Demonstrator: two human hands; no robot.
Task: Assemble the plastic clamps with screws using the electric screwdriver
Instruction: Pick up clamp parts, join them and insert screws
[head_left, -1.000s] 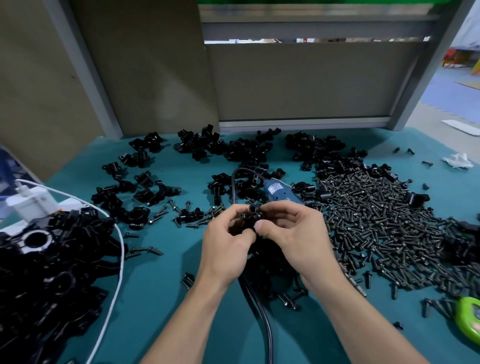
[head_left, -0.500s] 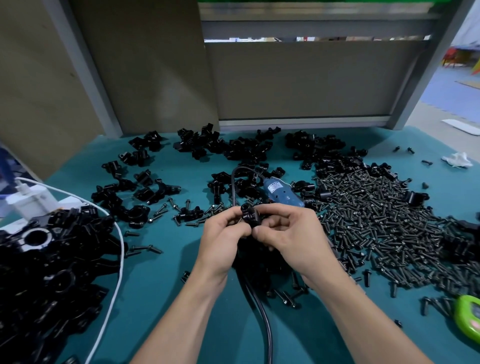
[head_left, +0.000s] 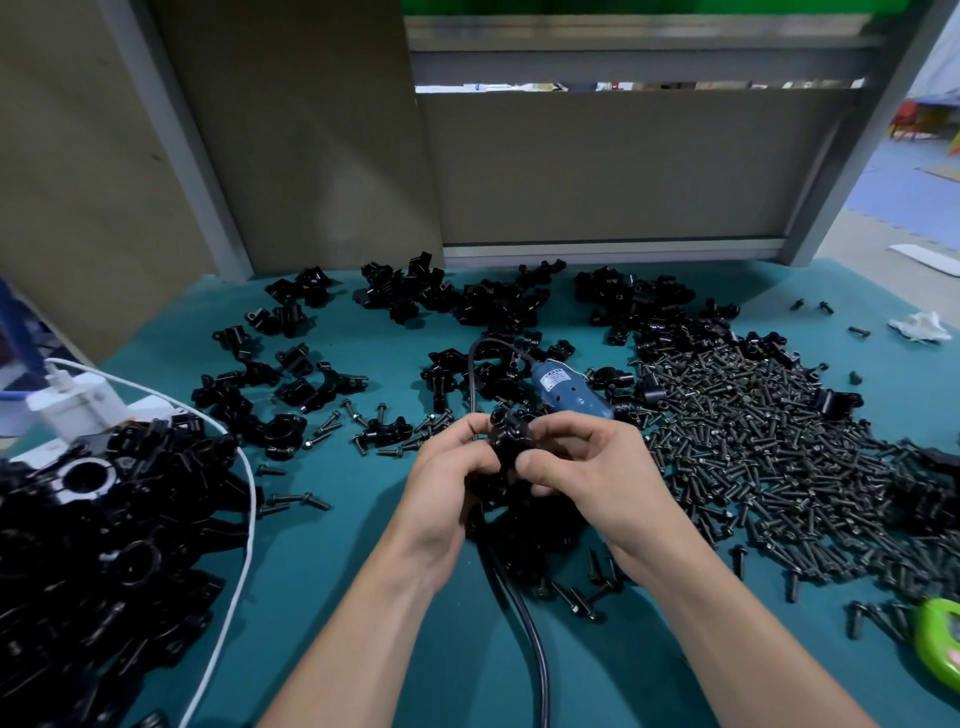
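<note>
A black plastic clamp (head_left: 510, 435) is pinched between the left hand (head_left: 448, 478) and right hand (head_left: 592, 467).

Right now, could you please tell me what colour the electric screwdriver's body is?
The electric screwdriver has a blue body, best seen in the head view.

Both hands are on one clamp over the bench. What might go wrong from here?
1. The clamp is held up in the fingers of the left hand and right hand; if it slips, a part may vanish among the loose screws below.
2. The screwdriver lies beyond the hands; reaching for it likely frees one hand, so the clamp could shift.
3. Its cord runs between the forearms and may snag on them.
</note>
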